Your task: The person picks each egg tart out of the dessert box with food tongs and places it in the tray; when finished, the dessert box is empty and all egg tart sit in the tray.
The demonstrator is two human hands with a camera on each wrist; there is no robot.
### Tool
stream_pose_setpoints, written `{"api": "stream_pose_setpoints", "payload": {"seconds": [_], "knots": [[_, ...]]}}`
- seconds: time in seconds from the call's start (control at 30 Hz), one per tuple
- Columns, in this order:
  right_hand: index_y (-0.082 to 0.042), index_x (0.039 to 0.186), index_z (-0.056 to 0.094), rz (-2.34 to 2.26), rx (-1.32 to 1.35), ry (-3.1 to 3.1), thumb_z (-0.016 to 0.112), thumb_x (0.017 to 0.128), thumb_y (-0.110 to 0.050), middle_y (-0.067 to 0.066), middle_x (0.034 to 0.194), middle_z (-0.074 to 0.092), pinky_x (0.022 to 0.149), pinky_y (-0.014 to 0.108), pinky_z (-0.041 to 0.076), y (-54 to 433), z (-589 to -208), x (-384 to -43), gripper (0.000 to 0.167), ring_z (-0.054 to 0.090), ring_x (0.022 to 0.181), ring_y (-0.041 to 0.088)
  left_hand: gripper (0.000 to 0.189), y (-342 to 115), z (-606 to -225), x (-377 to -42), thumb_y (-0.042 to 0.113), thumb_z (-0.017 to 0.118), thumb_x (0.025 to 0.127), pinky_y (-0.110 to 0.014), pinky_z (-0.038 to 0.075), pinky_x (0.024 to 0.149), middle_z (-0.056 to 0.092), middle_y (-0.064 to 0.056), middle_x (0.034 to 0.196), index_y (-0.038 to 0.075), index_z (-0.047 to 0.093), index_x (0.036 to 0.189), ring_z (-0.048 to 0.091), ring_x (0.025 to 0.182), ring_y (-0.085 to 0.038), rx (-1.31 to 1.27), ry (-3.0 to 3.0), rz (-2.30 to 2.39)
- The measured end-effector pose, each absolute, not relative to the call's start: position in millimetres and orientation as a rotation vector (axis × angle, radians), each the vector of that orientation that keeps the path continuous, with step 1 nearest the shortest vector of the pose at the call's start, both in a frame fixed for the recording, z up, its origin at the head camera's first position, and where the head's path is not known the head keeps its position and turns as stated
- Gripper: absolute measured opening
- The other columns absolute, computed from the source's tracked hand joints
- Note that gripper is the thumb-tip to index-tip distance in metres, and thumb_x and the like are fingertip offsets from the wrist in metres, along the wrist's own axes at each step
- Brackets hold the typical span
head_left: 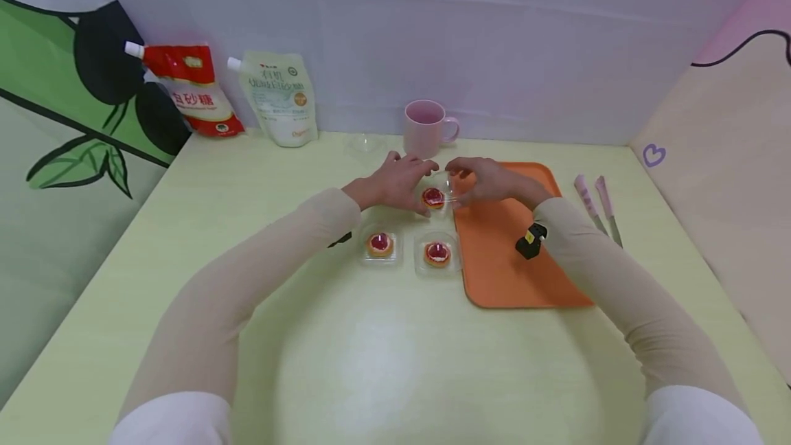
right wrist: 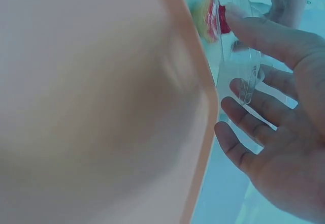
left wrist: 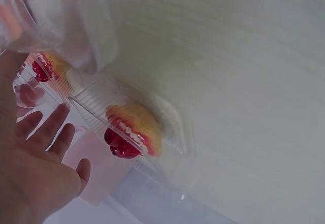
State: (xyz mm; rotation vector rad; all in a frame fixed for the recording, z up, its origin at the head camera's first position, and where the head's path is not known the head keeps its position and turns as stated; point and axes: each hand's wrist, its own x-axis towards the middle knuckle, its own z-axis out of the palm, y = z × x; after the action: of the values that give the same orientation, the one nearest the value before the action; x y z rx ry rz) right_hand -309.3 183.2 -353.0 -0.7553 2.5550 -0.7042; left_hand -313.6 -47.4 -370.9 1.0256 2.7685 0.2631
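Three small tarts with red topping sit in clear plastic boxes, at the table's middle. In the head view the far tart point(head_left: 433, 198) lies between both hands. My right hand point(head_left: 488, 180) holds the clear lid point(right wrist: 249, 82) of its box, thumb on one side and fingers on the other. On the left side of the same box is my left hand point(head_left: 400, 183); its fingers point(left wrist: 57, 125) look spread and loosely bent. The front left tart point(head_left: 380, 244) and front right tart point(head_left: 437, 253) rest in their boxes, nearer to me.
An orange tray point(head_left: 513, 259) lies under the right forearm, close against the boxes. Behind the hands stands a pink mug point(head_left: 423, 129), with a clear plastic piece point(head_left: 366, 144) beside it. Two pouches, red point(head_left: 194, 91) and pale point(head_left: 278, 98), lean at the back. Pink-handled utensils point(head_left: 596, 201) lie right.
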Motion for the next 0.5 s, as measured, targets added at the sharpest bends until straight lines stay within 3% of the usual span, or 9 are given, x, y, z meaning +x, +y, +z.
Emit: {"api": "stream_pose_setpoints", "payload": {"seconds": [0.3,0.5], "knots": [[-0.009,0.143,0.049,-0.706,-0.773,2.604,0.083,0.081,-0.021,0.015,0.142,0.053,0.105,0.057,0.042,197.7,-342.5,-305.6,0.072,0.048,0.130,0.037,0.088,-42.8,-372.1,-311.7,0.051,0.082,0.075,-0.047,0.027,0.106,0.062,-0.001,0.128,0.016,0.044,0.146,0.045,0.127,-0.022,0.979,2.806,0.286],[-0.007,0.143,0.048,-0.723,-0.788,2.594,0.082,0.082,-0.019,0.017,0.144,0.051,0.104,0.057,0.043,198.1,-338.8,-304.0,0.071,0.048,0.130,0.038,0.096,-41.4,-371.1,-309.2,0.054,0.082,0.075,-0.048,0.026,0.110,0.057,-0.004,0.140,0.020,0.036,0.152,0.043,0.134,-0.023,0.914,2.790,0.335]]}}
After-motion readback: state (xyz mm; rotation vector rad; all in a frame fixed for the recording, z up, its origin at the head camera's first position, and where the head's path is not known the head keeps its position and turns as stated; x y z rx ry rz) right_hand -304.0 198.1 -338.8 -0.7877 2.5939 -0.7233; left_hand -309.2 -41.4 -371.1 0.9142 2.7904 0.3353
